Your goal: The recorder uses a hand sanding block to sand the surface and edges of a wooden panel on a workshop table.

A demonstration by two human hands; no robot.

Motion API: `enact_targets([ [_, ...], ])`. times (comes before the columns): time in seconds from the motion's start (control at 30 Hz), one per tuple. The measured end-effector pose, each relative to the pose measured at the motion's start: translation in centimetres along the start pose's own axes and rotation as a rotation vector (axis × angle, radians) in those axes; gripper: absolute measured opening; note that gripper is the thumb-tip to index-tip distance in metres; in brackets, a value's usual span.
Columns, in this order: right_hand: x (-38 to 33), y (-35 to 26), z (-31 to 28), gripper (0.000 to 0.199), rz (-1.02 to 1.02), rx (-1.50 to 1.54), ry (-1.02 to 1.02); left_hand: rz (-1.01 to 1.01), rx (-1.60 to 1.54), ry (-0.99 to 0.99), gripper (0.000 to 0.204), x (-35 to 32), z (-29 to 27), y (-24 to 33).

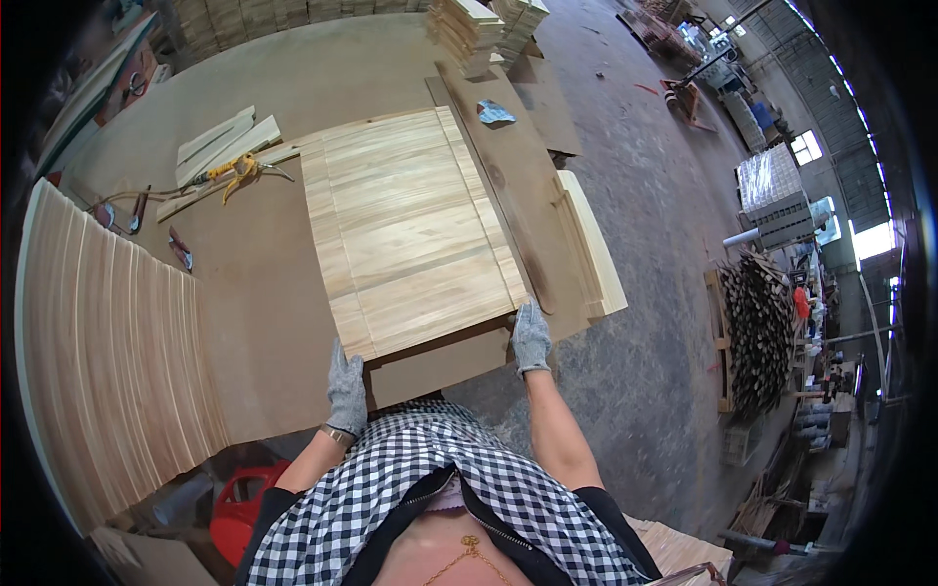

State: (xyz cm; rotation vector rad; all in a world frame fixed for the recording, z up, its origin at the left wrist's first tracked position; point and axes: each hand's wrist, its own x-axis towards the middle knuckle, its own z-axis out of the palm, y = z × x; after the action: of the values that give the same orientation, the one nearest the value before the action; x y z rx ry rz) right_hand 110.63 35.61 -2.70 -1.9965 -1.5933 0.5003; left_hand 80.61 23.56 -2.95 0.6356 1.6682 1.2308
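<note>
The panel point(410, 234) is being held over the table point(259, 303), its near corners being gripped by the left hand point(348, 393) and right hand point(532, 337), well apart. Positioning is apparently being done; for the next move, even support at both corners is being called for.

- I count two gloved hands point(347, 394) point(532, 339)
- one large wooden panel point(415, 225)
- one yellow tool point(237, 174)
- one crumpled blue scrap point(495, 112)
- one wristband point(337, 435)
- one row of upright boards point(117, 361)
- one tabletop point(254, 303)
</note>
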Motion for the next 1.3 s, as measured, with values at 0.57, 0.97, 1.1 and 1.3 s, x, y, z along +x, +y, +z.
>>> enact_targets([
  [0.57,1.1,0.3,-0.6,0.045,-0.007,-0.021,0.008,0.012,0.224,-0.063,0.062,-0.5,0.2,2.1],
  [0.97,-7.4,-3.3,-0.5,0.045,0.377,0.498,-0.027,0.61,0.579,-0.73,0.051,-3.0,4.2,8.0],
  [1.1,-9.4,-6.8,0.7,0.05,0.224,0.214,-0.061,0.307,0.63,-0.973,0.045,-4.2,7.1,8.0],
  [1.3,-11.1,-8.3,-1.7,0.047,0.457,0.875,-0.305,0.258,0.566,-0.975,0.039,-3.5,6.9,6.6],
])
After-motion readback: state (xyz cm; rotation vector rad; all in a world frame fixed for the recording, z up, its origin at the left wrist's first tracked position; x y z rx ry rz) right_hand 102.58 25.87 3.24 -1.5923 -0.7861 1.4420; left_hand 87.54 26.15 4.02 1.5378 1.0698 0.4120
